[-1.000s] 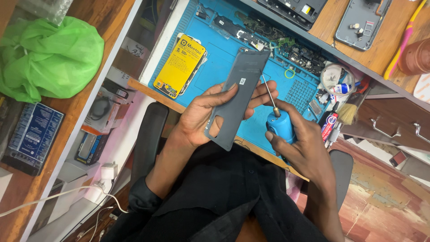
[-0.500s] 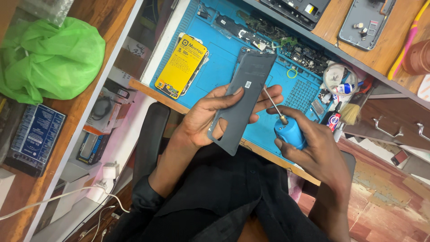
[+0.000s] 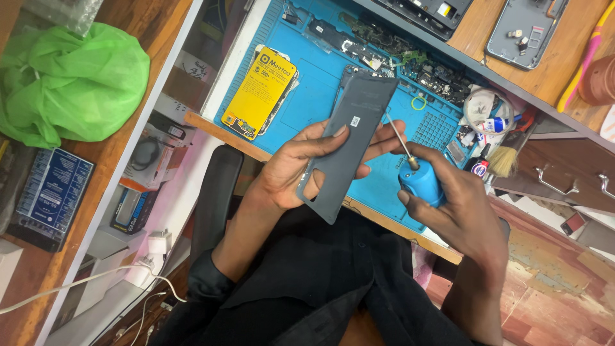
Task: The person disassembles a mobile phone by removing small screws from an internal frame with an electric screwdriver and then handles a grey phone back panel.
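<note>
A bright green plastic bag (image 3: 67, 86) lies at ten o'clock. At centre, the left hand (image 3: 291, 173) has its fingers clamped on a flat dark grey phone back cover (image 3: 349, 141), above the desk's blue work mat (image 3: 320, 96). At three o'clock, the right hand (image 3: 458, 208) has its fingers wrapped round a blue-handled screwdriver (image 3: 419, 179), tip touching the cover's edge.

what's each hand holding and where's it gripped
The left hand holds a grey phone back cover by its lower half, fingers wrapped over both long edges. The right hand grips a screwdriver by its blue handle.
</note>
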